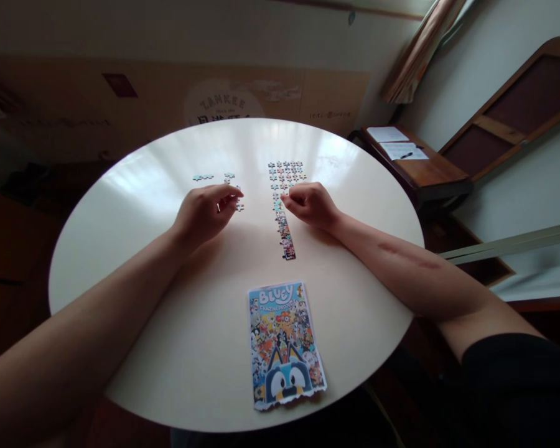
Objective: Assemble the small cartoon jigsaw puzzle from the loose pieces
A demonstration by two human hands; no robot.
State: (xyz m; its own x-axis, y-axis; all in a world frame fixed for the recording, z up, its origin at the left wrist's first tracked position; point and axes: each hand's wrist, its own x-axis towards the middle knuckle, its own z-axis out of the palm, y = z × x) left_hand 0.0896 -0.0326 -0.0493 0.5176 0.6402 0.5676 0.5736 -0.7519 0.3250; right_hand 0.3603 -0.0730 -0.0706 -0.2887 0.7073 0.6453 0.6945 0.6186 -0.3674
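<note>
My left hand [203, 210] is over the table's middle, thumb and forefinger curled towards each other in a pinch. Small jigsaw pieces [239, 207] lie right at its fingertips, and whatever it pinches is too small to make out. Opposite it, my right hand [313, 205] is closed, with a teal puzzle piece [278, 205] at its thumb tip. That piece is at the upper end of a narrow joined puzzle strip [285, 236]. Beyond the right hand, loose puzzle pieces [285, 169] lie in rows, partly hidden by the hand.
A round white table [205, 348] carries everything. Nearest me lies a Bluey picture sheet [284, 348] with a torn lower edge. More pieces [203, 177] lie beyond my left hand. At the right, a wooden side table [441, 167] holds papers [401, 151] and a pen.
</note>
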